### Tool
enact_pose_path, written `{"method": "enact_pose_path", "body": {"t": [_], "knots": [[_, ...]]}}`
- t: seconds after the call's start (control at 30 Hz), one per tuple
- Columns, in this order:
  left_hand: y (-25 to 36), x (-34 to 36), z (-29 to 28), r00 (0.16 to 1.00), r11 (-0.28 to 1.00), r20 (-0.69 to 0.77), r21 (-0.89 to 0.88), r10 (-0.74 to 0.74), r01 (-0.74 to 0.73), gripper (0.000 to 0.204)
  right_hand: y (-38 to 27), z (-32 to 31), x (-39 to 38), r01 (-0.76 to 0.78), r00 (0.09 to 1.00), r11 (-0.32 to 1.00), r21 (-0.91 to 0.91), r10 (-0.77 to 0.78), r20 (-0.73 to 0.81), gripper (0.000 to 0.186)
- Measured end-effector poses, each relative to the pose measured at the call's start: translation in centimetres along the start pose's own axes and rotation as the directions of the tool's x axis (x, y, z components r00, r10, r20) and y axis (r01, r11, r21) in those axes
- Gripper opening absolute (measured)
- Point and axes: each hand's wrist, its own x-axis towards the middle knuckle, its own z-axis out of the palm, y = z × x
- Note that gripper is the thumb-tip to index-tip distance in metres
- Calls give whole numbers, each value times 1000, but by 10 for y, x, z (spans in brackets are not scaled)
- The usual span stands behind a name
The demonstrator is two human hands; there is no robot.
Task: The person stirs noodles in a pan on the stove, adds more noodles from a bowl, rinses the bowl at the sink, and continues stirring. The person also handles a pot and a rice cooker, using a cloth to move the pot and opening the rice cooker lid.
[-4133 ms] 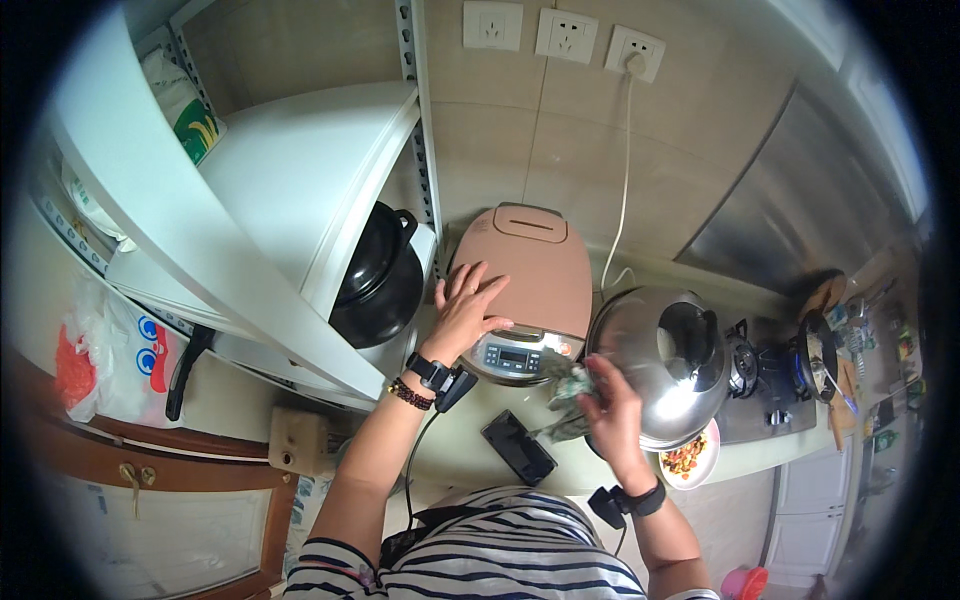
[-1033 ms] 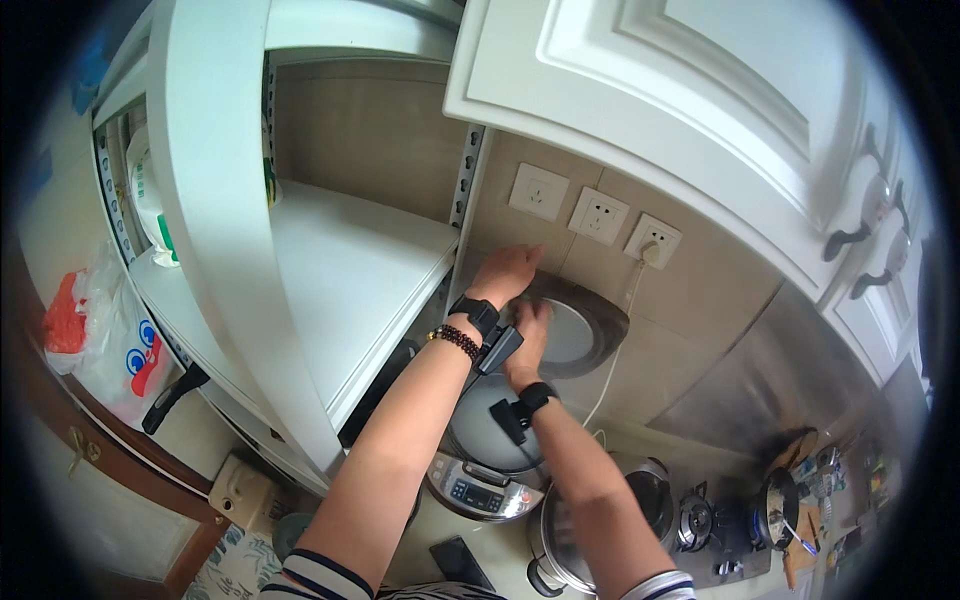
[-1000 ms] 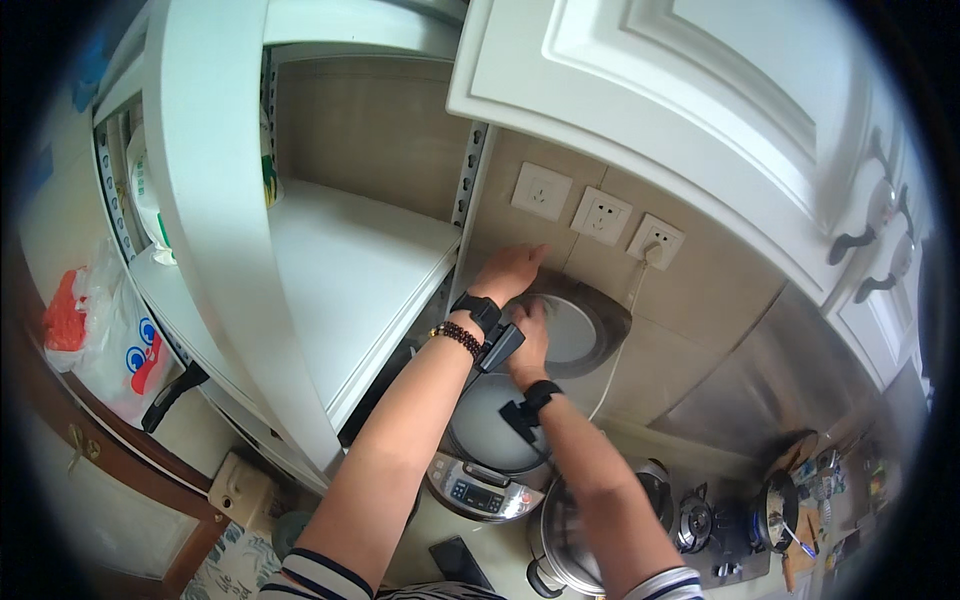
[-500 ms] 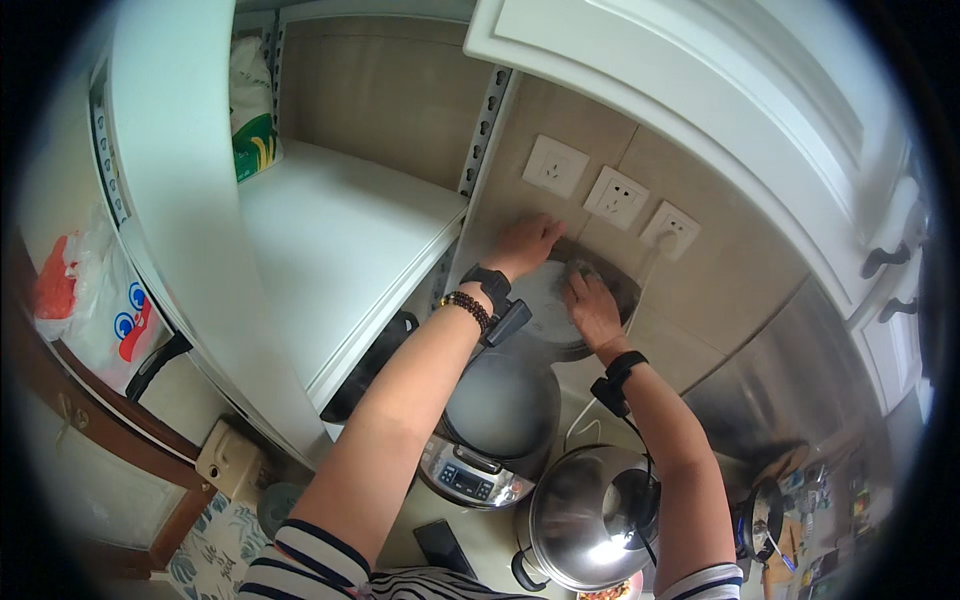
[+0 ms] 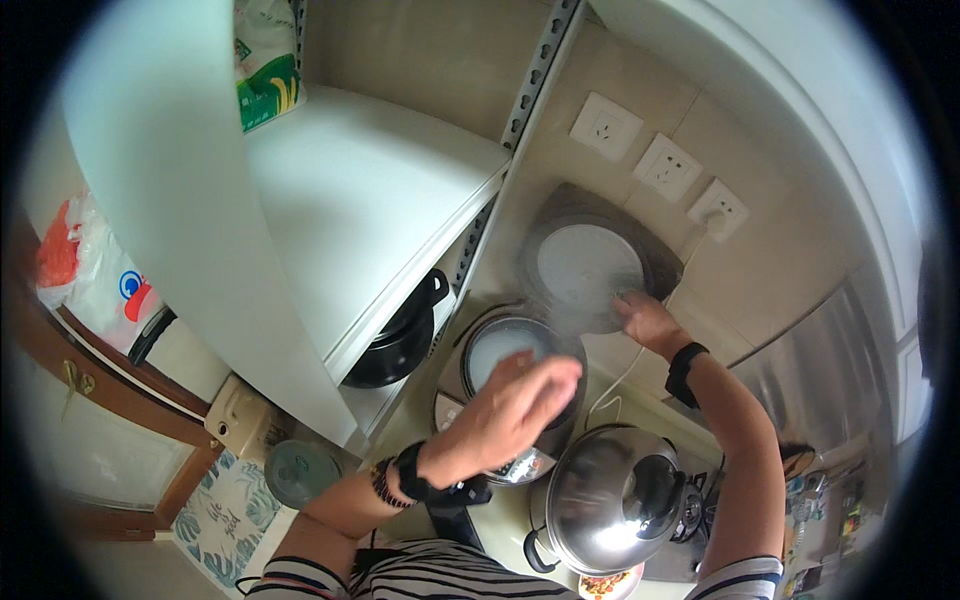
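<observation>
A rice cooker stands with its lid raised toward the wall, and steam drifts in front of it. Cloudy, whitish contents show in its pot. My right hand is at the lower right rim of the lid, fingers bent together. Something small and pale seems to sit at its fingertips, too small to name. Over the front of the cooker hovers my left hand, slightly blurred, fingers stretched out and holding nothing. It hides part of the pot and the control panel.
Right of the cooker sits a steel pot with a domed lid, a plate of food before it. A white shelf juts in at left, a black pot beneath. Wall sockets hold a plugged cord.
My left hand has come away from the lid, down and toward me over the cooker. My right hand has moved down along the lid to its lower right rim. The view has shifted.
</observation>
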Motion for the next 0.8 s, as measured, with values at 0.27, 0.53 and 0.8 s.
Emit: {"method": "enact_pose_path", "body": {"t": [0.27, 0.53, 0.8], "knots": [[-14, -100, 5, 964, 998, 260, 20, -60, 56, 24, -16, 67, 52, 318, 940, 918, -238, -272, 206, 17], [-25, -113, 12, 978, 999, 203, 0, -52, 53, 25, -41, 55, 96, 604, 782, 683, -410, -606, 143, 9], [-8, -99, 17, 977, 1000, 212, 16, -7, 4, 20, -81, 11, 165, 234, 792, 867, -439, -432, -432, 10]]}}
